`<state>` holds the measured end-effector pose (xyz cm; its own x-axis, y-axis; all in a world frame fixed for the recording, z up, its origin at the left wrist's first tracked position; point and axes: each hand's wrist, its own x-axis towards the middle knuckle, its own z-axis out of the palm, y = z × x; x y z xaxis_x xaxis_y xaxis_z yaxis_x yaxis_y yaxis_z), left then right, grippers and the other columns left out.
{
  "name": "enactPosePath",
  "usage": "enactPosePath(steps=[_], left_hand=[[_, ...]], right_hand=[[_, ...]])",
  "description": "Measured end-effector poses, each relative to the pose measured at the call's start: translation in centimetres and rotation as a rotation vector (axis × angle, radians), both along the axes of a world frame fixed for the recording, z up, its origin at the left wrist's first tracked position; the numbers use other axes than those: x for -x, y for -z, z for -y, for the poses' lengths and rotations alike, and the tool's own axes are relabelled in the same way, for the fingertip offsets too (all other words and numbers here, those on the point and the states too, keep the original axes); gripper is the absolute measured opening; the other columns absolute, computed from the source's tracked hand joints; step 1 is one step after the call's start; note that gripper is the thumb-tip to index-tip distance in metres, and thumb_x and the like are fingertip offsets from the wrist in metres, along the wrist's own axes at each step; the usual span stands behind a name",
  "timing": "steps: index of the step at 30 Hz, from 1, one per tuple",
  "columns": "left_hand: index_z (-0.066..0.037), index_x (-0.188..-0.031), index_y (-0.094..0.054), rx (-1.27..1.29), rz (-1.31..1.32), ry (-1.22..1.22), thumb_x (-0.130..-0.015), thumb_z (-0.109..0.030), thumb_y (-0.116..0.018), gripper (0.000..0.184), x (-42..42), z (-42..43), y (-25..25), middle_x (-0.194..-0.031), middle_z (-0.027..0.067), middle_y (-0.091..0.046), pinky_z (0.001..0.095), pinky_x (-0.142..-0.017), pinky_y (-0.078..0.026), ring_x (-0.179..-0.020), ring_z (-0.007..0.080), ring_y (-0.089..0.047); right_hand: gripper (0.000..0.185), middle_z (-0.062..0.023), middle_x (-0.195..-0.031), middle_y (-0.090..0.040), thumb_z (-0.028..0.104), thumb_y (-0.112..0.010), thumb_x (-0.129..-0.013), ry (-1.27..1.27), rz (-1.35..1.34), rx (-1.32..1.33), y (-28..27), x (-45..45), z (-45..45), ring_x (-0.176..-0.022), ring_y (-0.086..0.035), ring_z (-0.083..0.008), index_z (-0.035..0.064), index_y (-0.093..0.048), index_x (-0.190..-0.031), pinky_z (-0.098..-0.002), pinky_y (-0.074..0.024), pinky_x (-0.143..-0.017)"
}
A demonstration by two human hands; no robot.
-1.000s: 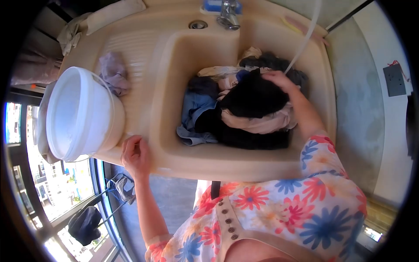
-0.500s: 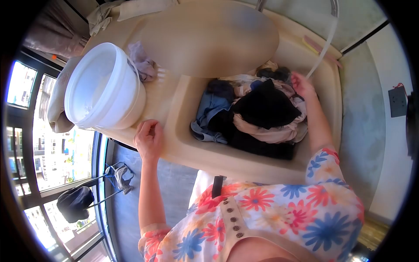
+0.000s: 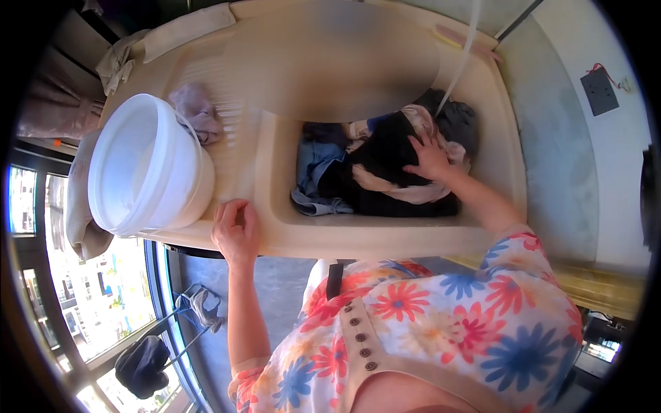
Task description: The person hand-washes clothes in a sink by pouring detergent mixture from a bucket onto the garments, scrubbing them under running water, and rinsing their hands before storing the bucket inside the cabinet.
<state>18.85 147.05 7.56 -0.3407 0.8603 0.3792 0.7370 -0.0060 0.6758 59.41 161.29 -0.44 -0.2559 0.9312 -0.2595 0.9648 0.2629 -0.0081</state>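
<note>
Right hand (image 3: pixel 432 161) touches black cloth (image 3: pixel 385 153); the bucket (image 3: pixel 180 184) is plain white.

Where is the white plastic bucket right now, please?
In the head view, the white plastic bucket sits at left on the beige sink counter, near the person's left hand.

The left arm (image 3: pixel 246 310) goes almost straight out in front. The left hand (image 3: pixel 235 230) is at the end of it, with its fingers curled in and a small dark hollow between them. It is hard to tell if the fingertips touch. The right arm (image 3: pixel 485 203) reaches out and slants in toward the middle. The right hand (image 3: pixel 432 162) is flat, back up, with its fingers spread wide. The two hands are well apart.
</note>
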Motion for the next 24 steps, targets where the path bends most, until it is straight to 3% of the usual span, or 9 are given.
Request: enactPosePath(steps=[2, 5, 8, 10, 13, 16, 22, 23, 24], left_hand=[[-0.001, -0.079, -0.062, -0.007, 0.012, 0.009, -0.076, -0.005, -0.06, 0.005, 0.0, 0.0, 0.1, -0.072, 0.0059, -0.058, 0.0234, -0.055, -0.044, -0.058, 0.0126, -0.056], [-0.001, -0.08, -0.062, -0.023, -0.012, 0.021, -0.076, -0.005, -0.059, 0.005, 0.2, 0.0, 0.1, -0.072, 0.0058, -0.058, 0.023, -0.054, -0.043, -0.057, 0.012, -0.055], [-0.001, -0.08, -0.062, -0.026, -0.005, 0.035, -0.076, -0.005, -0.059, 0.006, -0.1, 0.1, -0.1, -0.071, 0.0058, -0.058, 0.0233, -0.053, -0.043, -0.056, 0.0123, -0.055], [-0.002, -0.08, -0.062, -0.027, -0.018, 0.037, -0.076, -0.005, -0.059, 0.006, 0.0, 0.1, -0.2, -0.071, 0.0058, -0.058, 0.0236, -0.053, -0.043, -0.056, 0.0128, -0.056], [-0.003, -0.078, -0.062, 0.039, 0.02, 0.015, -0.075, -0.004, -0.058, 0.005, -0.1, 0.3, -0.5, -0.074, 0.0098, -0.059, 0.0315, -0.061, -0.046, -0.068, 0.0248, -0.057], [-0.003, -0.078, -0.062, 0.04, 0.03, 0.009, -0.075, -0.003, -0.058, 0.005, -0.2, 0.1, -0.6, -0.074, 0.0097, -0.059, 0.0312, -0.06, -0.046, -0.067, 0.0246, -0.057], [-0.003, -0.079, -0.062, 0.044, 0.074, -0.006, -0.075, -0.003, -0.058, 0.005, -0.6, 0.1, -0.7, -0.074, 0.0089, -0.059, 0.0294, -0.058, -0.046, -0.064, 0.0231, -0.057], [-0.003, -0.079, -0.062, 0.033, 0.068, -0.007, -0.075, -0.003, -0.058, 0.005, -0.5, 0.1, -0.7, -0.074, 0.0087, -0.059, 0.0291, -0.058, -0.046, -0.064, 0.0225, -0.058], [-0.003, -0.079, -0.062, 0.023, 0.061, -0.007, -0.075, -0.003, -0.058, 0.006, -0.6, 0.1, -0.6, -0.074, 0.0085, -0.059, 0.0287, -0.058, -0.046, -0.064, 0.0219, -0.058]], right_hand=[[0.07, -0.0215, -0.113, -0.052, 0.041, -0.07, -0.068, 0.108, -0.147, 0.041, -0.3, 0.6, 0.3, -0.101, -0.053, -0.0377, 0.0109, -0.044, -0.126, -0.0415, -0.0466, -0.079], [0.054, -0.0183, -0.093, -0.061, 0.03, -0.071, -0.069, 0.059, -0.462, 0.065, -1.6, 1.8, -0.5, -0.087, -0.059, -0.0337, 0.0058, -0.054, -0.113, -0.037, -0.0482, -0.072], [0.046, -0.0182, -0.092, -0.062, 0.019, -0.073, -0.066, -0.004, -0.632, -0.103, -8.4, 3.8, -1.8, -0.086, -0.06, -0.0314, 0.0016, -0.058, -0.105, -0.0352, -0.0473, -0.073], [0.046, -0.0173, -0.096, -0.062, 0.013, -0.073, -0.063, -0.125, -0.807, -0.125, -10.1, 3.6, -2.9, -0.086, -0.06, -0.0308, 0.0017, -0.058, -0.106, -0.0334, -0.0469, -0.076], [0.041, -0.0111, -0.097, -0.063, -0.002, -0.068, -0.066, -0.021, -0.984, -0.035, -14.0, 4.1, -3.3, -0.087, -0.06, -0.0173, -0.0015, -0.058, -0.106, -0.027, -0.0466, -0.078], [0.039, -0.0044, -0.099, -0.062, -0.014, -0.061, -0.07, 0.115, -1.232, -0.008, -18.5, 4.3, -2.8, -0.09, -0.057, -0.0108, -0.0036, -0.057, -0.107, -0.0239, -0.0473, -0.081], [0.043, -0.0068, -0.11, -0.059, -0.011, -0.062, -0.072, 0.083, -1.072, -0.264, -26.8, 3.7, -2.3, -0.095, -0.057, -0.0115, -0.0013, -0.056, -0.114, -0.0227, -0.048, -0.08], [0.044, -0.0057, -0.112, -0.059, -0.01, -0.062, -0.072, 0.004, -1.166, -0.245, -27.5, 3.6, -2.5, -0.098, -0.056, -0.0117, -0.0001, -0.056, -0.115, -0.0235, -0.0486, -0.08], [0.044, -0.0079, -0.103, -0.062, -0.007, -0.062, -0.07, -0.136, -1.256, -0.324, -27.4, 3.2, -3.2, -0.09, -0.058, -0.0125, 0.0014, -0.056, -0.113, -0.0237, -0.0462, -0.082]])
